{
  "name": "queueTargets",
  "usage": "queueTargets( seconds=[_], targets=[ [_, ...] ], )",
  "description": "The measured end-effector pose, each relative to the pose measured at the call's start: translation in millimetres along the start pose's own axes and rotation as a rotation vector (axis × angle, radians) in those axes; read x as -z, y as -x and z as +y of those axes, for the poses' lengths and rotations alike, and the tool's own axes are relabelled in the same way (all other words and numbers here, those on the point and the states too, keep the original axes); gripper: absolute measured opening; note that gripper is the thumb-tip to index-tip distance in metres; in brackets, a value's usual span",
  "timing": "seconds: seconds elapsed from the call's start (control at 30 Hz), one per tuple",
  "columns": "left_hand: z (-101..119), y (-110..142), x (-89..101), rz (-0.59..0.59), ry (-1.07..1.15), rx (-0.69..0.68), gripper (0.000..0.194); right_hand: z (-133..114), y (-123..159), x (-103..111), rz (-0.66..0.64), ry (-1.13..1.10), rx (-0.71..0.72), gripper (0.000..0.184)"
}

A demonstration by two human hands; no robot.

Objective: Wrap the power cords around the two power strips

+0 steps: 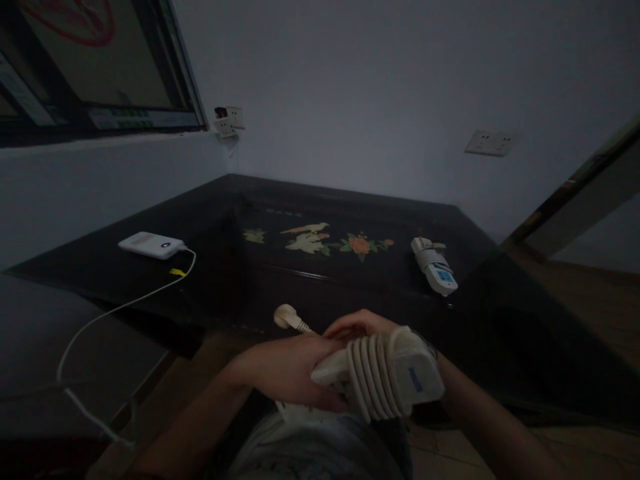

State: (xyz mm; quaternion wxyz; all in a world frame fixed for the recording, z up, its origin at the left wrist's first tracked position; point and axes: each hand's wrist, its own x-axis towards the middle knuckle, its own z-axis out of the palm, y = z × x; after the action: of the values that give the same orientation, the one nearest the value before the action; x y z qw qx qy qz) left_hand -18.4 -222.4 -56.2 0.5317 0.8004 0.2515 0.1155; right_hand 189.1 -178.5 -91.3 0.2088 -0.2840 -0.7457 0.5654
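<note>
A white power strip (400, 380) with its cord wound several times round its body is held low in front of me. My left hand (287, 370) wraps round its near end, fingers closed. The cord's plug (287, 317) sticks out just above that hand. My right hand (430, 353) is mostly hidden behind the strip, only its wrist and forearm showing, and seems to support the far end.
A dark table (350, 200) with a painted flower and bird inlay stands ahead. On it lie a second wound power strip (434, 265) at the right and a white power bank (151, 245) with a white cable (100, 317) at the left. Wall sockets (490, 142) sit on the far wall.
</note>
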Motion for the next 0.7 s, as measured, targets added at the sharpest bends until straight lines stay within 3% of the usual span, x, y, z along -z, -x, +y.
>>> queueTargets(
  seconds=[0.1, 0.2, 0.33, 0.5, 0.7],
  targets=[
    [3.7, -4.5, -8.3, -0.031, -0.266, -0.029, 0.027, 5.3, -4.3, 0.8, -0.126, -0.370, -0.137, 0.028],
    [-3.3, -10.8, -16.2, -0.014, -0.410, 0.028, 0.025, 11.0, -8.3, 2.6, -0.082, -0.515, -0.208, 0.026],
    [-17.9, -19.7, -20.9, -0.029, -0.474, 0.103, 0.025, 9.0, -16.2, 3.3, -0.029, -0.354, -0.183, 0.040],
    [-25.0, -24.0, -17.0, 0.015, -0.487, 0.189, 0.025, -17.9, -22.7, -0.1, 0.054, -0.077, -0.109, 0.022],
    [-28.0, -23.4, -3.9, 0.153, -0.377, 0.154, 0.019, -54.5, -19.9, 0.4, 0.186, 0.213, 0.067, 0.023]
  ],
)
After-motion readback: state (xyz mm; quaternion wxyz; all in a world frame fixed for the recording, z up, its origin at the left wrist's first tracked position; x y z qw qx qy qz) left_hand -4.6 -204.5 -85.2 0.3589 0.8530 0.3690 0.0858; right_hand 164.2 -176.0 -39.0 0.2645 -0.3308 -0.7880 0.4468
